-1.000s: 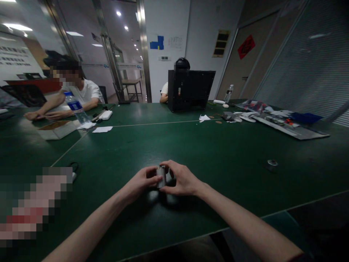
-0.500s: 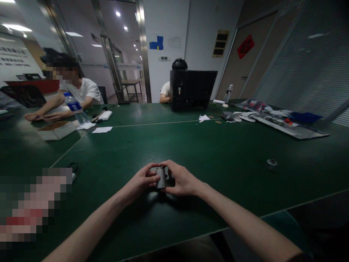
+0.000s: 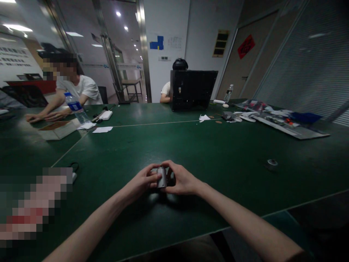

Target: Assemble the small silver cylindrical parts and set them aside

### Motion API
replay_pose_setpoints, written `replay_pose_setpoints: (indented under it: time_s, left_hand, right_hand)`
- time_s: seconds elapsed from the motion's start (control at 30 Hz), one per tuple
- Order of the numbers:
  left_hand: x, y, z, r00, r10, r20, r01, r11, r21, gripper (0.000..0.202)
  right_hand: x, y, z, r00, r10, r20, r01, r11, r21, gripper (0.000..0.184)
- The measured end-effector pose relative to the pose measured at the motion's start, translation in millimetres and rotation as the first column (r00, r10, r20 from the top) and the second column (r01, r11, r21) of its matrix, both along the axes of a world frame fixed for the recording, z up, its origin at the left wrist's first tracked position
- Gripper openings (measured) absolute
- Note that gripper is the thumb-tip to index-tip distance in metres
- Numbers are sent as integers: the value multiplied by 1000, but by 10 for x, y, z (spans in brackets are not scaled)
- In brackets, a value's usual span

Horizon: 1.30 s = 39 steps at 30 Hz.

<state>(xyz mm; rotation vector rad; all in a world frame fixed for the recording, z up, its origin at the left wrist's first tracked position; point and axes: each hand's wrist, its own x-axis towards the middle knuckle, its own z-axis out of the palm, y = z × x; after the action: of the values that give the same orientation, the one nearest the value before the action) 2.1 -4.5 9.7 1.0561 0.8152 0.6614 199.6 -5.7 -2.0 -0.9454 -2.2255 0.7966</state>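
Clasping a small metal cylinder (image 3: 161, 177), left hand (image 3: 141, 183) fingers curl shut; right hand (image 3: 183, 181) fingers pinch it.

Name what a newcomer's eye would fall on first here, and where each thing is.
First, the left hand and right hand meet low at centre, both gripping a small metal cylinder over the green table. Next, the black box stands upright at the table's far edge, a person seated behind it.

A water bottle (image 3: 75, 107) and black case (image 3: 192, 90) stand on the green table (image 3: 218, 145).
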Motion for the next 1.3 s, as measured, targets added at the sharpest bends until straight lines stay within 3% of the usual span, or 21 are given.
replay_pose_setpoints:
  time_s: [0.17,0.47,0.63,0.87,1.1,1.3]
  left_hand:
    - [-2,-2,-8,1000,6,6,-6,1000,3,45]
    - [-3,-11,31,976,41,-214,-5,986,166,57]
    - [-4,12,-19,983,24,-185,12,981,194,57]
    - [-10,24,-53,989,52,-140,-39,995,93,59]
    - [35,1,2,992,99,-81,-99,995,7,61]
    - [69,-13,29,988,132,-77,-134,991,-19,48]
  right_hand:
    - [8,-2,5,999,-40,17,40,999,22,68]
    - [7,-2,-1,997,-54,56,51,997,50,73]
    - [4,-12,27,997,-27,72,22,997,74,74]
    - [31,19,7,998,36,49,-39,997,70,78]
    - [27,62,-12,998,18,-64,-27,988,-155,67]
    - [0,99,-93,988,-9,-153,-39,950,-311,55]
